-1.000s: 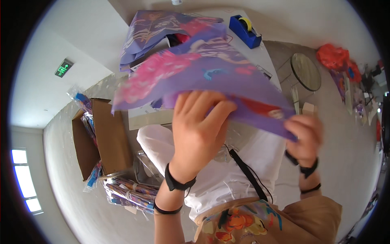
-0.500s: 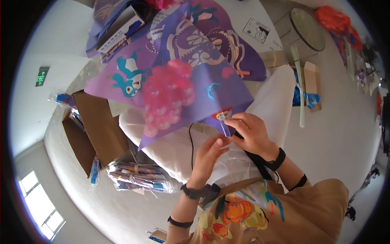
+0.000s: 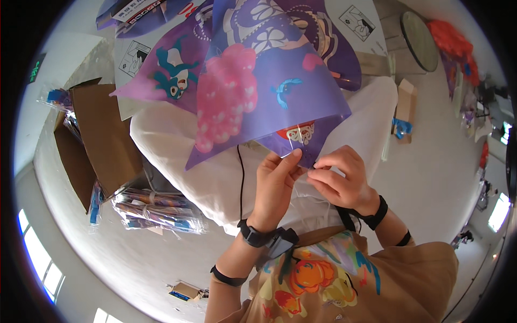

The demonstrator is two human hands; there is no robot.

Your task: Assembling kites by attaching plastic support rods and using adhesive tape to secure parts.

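A purple printed sheet [image 3: 323,97], pointed like a kite sail, lies across my lap with a pink bubble cluster and teal figures on it. Its lower corner carries a red and white print [image 3: 301,132] and a shiny clear strip. My left hand [image 3: 277,180] pinches this corner between thumb and fingers. Right beside it, at the very tip, my right hand [image 3: 344,177] has thumb and index finger brought together in a pinch. Whatever sits between those right fingertips is too small to make out.
An open cardboard box [image 3: 105,137] stands at left, above plastic-wrapped bundles [image 3: 156,210]. At right are a small open box [image 3: 405,107] and a round stool [image 3: 419,40]. White sheets with line drawings [image 3: 358,24] lie beneath the purple one. A dark cord [image 3: 241,185] hangs over my lap.
My left hand has closed on the sheet's lower corner. My right hand has moved off the red print to the corner's tip. The view has shifted somewhat.
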